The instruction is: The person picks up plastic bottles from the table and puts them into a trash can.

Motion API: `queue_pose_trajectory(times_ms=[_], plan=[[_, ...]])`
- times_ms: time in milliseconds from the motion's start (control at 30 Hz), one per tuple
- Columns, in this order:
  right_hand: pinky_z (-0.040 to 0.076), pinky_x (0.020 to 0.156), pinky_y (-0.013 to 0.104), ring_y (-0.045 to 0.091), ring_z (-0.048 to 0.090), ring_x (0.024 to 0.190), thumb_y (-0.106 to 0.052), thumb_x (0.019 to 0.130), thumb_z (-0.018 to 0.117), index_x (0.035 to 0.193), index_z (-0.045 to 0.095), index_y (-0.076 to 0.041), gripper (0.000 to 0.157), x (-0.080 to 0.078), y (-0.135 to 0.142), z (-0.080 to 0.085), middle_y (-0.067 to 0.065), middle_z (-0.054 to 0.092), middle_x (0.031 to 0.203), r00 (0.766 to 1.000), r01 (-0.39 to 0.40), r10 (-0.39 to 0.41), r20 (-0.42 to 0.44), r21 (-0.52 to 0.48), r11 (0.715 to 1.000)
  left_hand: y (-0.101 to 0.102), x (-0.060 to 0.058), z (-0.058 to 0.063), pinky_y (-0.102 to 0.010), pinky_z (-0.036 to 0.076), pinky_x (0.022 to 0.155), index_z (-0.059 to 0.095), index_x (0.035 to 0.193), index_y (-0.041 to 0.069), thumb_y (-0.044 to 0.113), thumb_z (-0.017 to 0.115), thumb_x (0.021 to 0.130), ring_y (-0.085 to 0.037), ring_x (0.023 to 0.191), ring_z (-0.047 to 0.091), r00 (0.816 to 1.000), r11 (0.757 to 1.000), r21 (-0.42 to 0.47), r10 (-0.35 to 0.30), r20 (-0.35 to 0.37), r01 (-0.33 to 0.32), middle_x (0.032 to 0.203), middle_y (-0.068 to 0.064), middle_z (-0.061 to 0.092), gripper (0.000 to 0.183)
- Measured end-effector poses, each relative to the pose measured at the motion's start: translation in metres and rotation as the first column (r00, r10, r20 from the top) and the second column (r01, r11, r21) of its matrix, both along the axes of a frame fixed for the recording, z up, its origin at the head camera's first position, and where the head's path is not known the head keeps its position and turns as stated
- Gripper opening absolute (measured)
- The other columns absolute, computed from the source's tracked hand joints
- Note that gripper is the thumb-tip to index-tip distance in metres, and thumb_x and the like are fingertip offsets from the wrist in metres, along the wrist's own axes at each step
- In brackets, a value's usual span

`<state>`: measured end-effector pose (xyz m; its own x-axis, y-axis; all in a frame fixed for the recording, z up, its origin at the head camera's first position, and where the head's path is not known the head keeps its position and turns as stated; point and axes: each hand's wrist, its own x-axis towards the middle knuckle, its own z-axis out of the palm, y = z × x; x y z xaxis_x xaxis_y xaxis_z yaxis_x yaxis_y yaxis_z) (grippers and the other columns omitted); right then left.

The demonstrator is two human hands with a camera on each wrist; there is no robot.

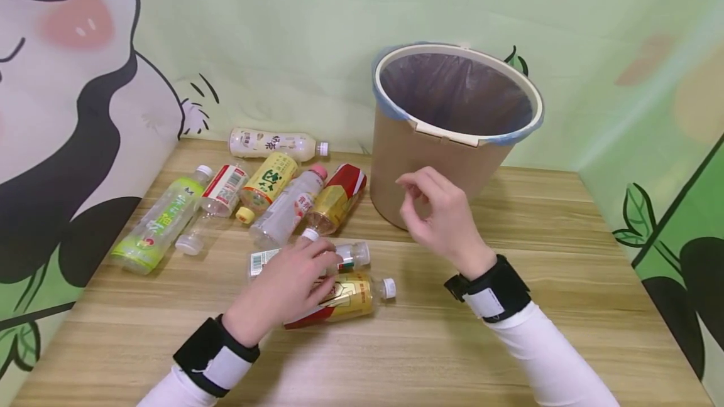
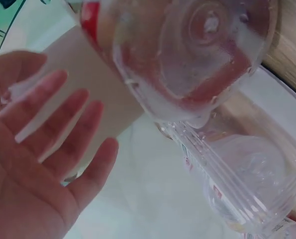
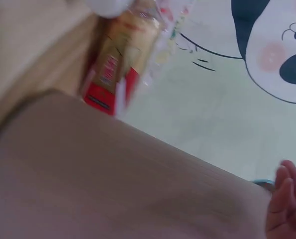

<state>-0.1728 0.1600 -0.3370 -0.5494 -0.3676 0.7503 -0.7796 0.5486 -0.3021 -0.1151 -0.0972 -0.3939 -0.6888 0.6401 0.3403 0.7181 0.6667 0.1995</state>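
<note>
My left hand (image 1: 294,281) is above two plastic bottles lying in front. In the left wrist view its fingers (image 2: 70,127) are spread and hold nothing. Under it lie a gold-and-red bottle (image 1: 353,297) with a white cap and a clear bottle (image 1: 355,255), partly hidden by the hand. Another gold-and-red bottle (image 1: 338,200) lies just beyond, its white cap close to the fingers. My right hand (image 1: 444,218) hangs in front of the brown bin (image 1: 396,162), fingers loosely bent with nothing in them. The right wrist view shows only part of that hand (image 3: 287,204).
Several more bottles lie on the wooden table (image 1: 418,357): a green-labelled one (image 1: 164,225), a red-and-white-labelled one (image 1: 223,190), a yellow one (image 1: 270,181), a pink-capped one (image 1: 290,206) and a milky one (image 1: 274,143) by the back wall. A bag lines the bin.
</note>
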Motion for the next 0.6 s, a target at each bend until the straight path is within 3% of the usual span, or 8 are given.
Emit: queue_pose_trajectory(times_ms=[67, 167, 300, 467, 600], plan=[[0.051, 0.058, 0.032, 0.014, 0.055, 0.075, -0.001, 0.081, 0.053, 0.100, 0.063, -0.003, 0.022, 0.002, 0.001, -0.012, 0.005, 0.061, 0.089, 0.995, 0.000, 0.000, 0.098, 0.000, 1.000, 0.000, 0.002, -0.001, -0.042, 0.051, 0.083, 0.065, 0.103, 0.012, 0.028, 0.066, 0.085, -0.024, 0.097, 0.057, 1.000, 1.000, -0.019, -0.021, 0.010, 0.022, 0.107, -0.005, 0.061, 0.025], [0.054, 0.062, 0.033, 0.016, 0.057, 0.078, 0.000, 0.082, 0.055, 0.106, 0.062, -0.003, 0.025, 0.007, 0.001, -0.027, 0.006, 0.062, 0.094, 0.968, -0.002, 0.012, 0.249, -0.038, 0.999, 0.001, 0.006, -0.003, -0.043, 0.051, 0.083, 0.064, 0.110, 0.013, 0.035, 0.065, 0.086, -0.024, 0.101, 0.056, 0.999, 0.998, -0.046, -0.031, 0.043, 0.033, 0.110, -0.005, 0.060, 0.032], [0.056, 0.069, 0.038, 0.020, 0.060, 0.083, 0.006, 0.083, 0.057, 0.110, 0.061, 0.000, 0.029, 0.018, -0.002, -0.036, 0.010, 0.064, 0.099, 0.910, 0.016, 0.035, 0.414, -0.120, 0.993, 0.001, 0.008, -0.007, -0.044, 0.050, 0.085, 0.061, 0.117, 0.013, 0.040, 0.065, 0.085, -0.023, 0.105, 0.055, 0.995, 0.997, -0.066, -0.038, 0.093, 0.044, 0.114, -0.005, 0.060, 0.042], [0.054, 0.077, 0.044, 0.032, 0.061, 0.092, 0.010, 0.084, 0.057, 0.114, 0.057, 0.006, 0.030, 0.037, -0.006, -0.031, 0.019, 0.063, 0.107, 0.834, 0.033, 0.100, 0.543, -0.230, 0.973, 0.002, 0.008, -0.009, -0.043, 0.049, 0.088, 0.061, 0.119, 0.015, 0.044, 0.066, 0.084, -0.022, 0.104, 0.055, 0.993, 0.995, -0.080, -0.047, 0.110, 0.056, 0.113, -0.003, 0.059, 0.046], [0.054, 0.080, 0.034, 0.033, 0.060, 0.095, 0.011, 0.085, 0.055, 0.116, 0.055, 0.007, 0.031, 0.041, -0.003, -0.041, 0.021, 0.061, 0.112, 0.775, 0.050, 0.169, 0.609, -0.326, 0.944, 0.003, 0.010, -0.010, -0.041, 0.048, 0.089, 0.060, 0.119, 0.014, 0.046, 0.067, 0.082, -0.022, 0.102, 0.055, 0.993, 0.993, -0.100, -0.054, 0.103, 0.064, 0.111, -0.003, 0.060, 0.049]])
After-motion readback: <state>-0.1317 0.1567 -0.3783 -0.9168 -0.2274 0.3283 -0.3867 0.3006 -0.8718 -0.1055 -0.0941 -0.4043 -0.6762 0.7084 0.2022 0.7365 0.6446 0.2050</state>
